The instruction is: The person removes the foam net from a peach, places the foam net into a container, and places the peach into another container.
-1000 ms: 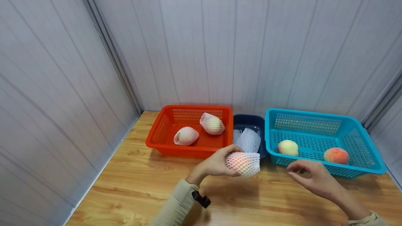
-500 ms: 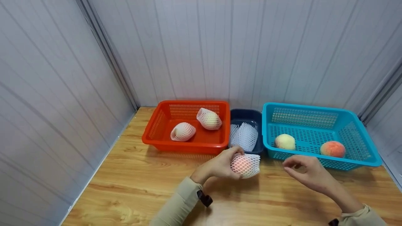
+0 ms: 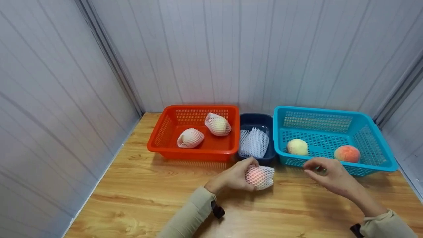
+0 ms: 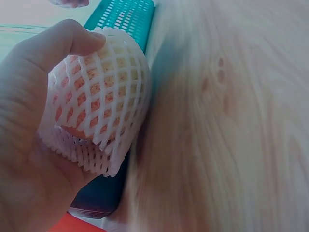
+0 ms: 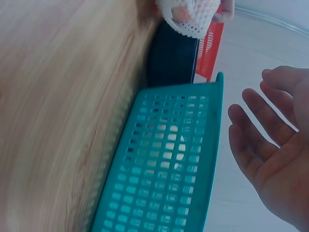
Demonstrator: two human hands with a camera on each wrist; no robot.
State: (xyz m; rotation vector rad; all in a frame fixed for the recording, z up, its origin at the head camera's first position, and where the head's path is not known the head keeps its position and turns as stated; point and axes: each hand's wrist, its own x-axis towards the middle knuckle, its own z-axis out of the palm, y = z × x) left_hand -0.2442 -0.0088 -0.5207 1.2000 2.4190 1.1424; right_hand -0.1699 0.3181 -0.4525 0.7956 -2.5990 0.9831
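Note:
My left hand (image 3: pixel 236 176) grips a pink and yellow peach (image 3: pixel 255 176) wrapped in a white foam net sleeve (image 4: pixel 108 87). Thumb and fingers curl round it from the left, and the sleeve's loose end points right in the head view. They are in front of the dark blue bin (image 3: pixel 254 119), which holds more foam net sleeves (image 3: pixel 257 142). To the right, my right hand (image 3: pixel 333 177) hovers with relaxed, loosely bent fingers and nothing in it, by the front wall of the blue basket (image 5: pixel 169 159). Two bare peaches lie in that basket, a pale one (image 3: pixel 297 147) and a pinkish one (image 3: pixel 347 154).
An orange basket (image 3: pixel 195 155) stands left of the dark bin, with two netted peaches inside, one nearer the front (image 3: pixel 191 138) and one farther back (image 3: pixel 218 124). All three containers stand in a row on the wooden table (image 3: pixel 132 198), before panelled walls (image 3: pixel 198 49).
My left hand has drawn slightly down and to the right with the netted peach, away from the dark bin. My right hand stays nearly still; the whole head view has shifted slightly.

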